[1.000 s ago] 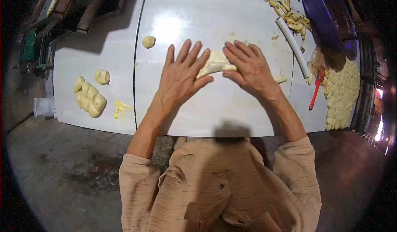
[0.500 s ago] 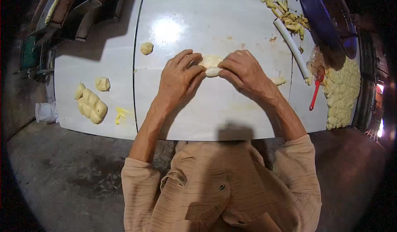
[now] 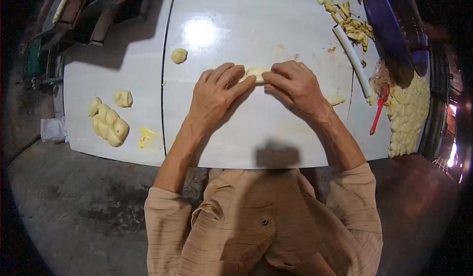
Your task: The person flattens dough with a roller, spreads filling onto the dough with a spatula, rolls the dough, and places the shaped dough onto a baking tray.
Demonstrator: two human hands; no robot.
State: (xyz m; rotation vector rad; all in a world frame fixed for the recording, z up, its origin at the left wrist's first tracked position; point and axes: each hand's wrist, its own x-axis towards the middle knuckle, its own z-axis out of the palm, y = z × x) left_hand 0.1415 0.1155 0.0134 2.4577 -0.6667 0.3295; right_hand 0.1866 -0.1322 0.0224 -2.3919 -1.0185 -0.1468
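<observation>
A small, pale piece of dough lies on the white tabletop, partly rolled up and mostly covered by fingers. My left hand grips its left end with thumb and fingers. At the right end, my right hand pinches it the same way. Just beyond the right wrist is a short dough strip. A round dough ball sits up and to the left of my left hand.
Braided dough, another dough ball and a yellow smear are at left. To the right lie a white rolling tube, filling pieces, a red-handled tool, a purple basin and many dough pieces. Metal pans stand upper left.
The flat part of the dough has been rolled up into a narrower roll, with both hands still on its ends. My fingers have moved slightly away from me.
</observation>
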